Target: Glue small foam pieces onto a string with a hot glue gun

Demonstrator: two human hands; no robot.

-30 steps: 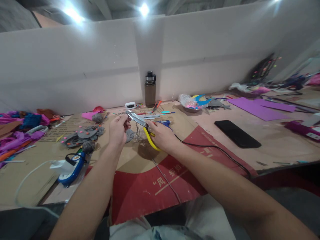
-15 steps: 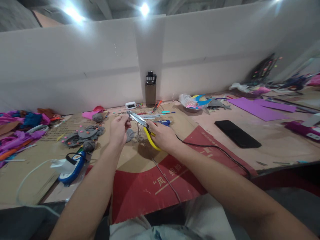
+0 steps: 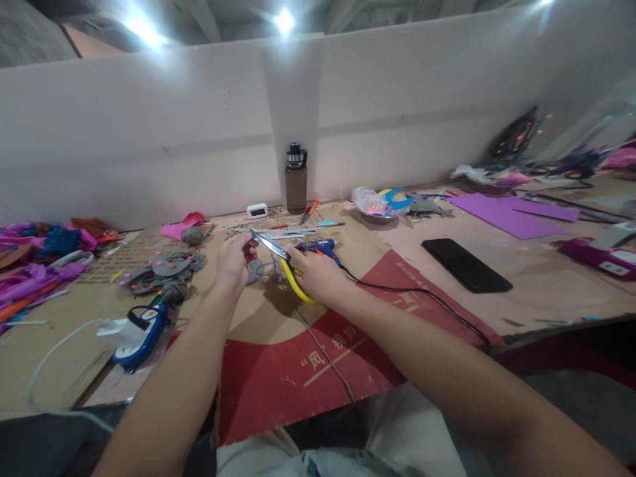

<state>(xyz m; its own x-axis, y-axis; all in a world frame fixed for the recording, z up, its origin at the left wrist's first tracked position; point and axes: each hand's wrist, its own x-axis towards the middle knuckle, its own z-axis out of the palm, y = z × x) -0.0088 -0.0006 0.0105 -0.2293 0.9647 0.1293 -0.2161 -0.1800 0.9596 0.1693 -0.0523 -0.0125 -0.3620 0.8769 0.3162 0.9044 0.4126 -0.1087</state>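
My right hand (image 3: 318,270) is closed round the yellow handles of a pair of scissors (image 3: 271,245), whose metal blades point up and left. Their tips reach the fingers of my left hand (image 3: 232,258), which is closed in a pinch. What it pinches is too small to make out. Below the blades, on the cardboard, lie a grey piece (image 3: 255,270) and some thin grey strands, partly hidden by the hands. Just behind my right hand is a blue glue gun (image 3: 322,249) with a black cord.
A bottle (image 3: 296,182) and a small white clock (image 3: 257,211) stand by the wall. A black phone (image 3: 466,265) and purple sheets (image 3: 519,215) lie to the right. Grey felt pieces (image 3: 166,268), a blue power strip (image 3: 142,338) and coloured scraps (image 3: 54,258) are left.
The view has shifted slightly. Both hands and the scissors stay close together in nearly the same pose, and a little more of the glue gun shows behind my right hand.
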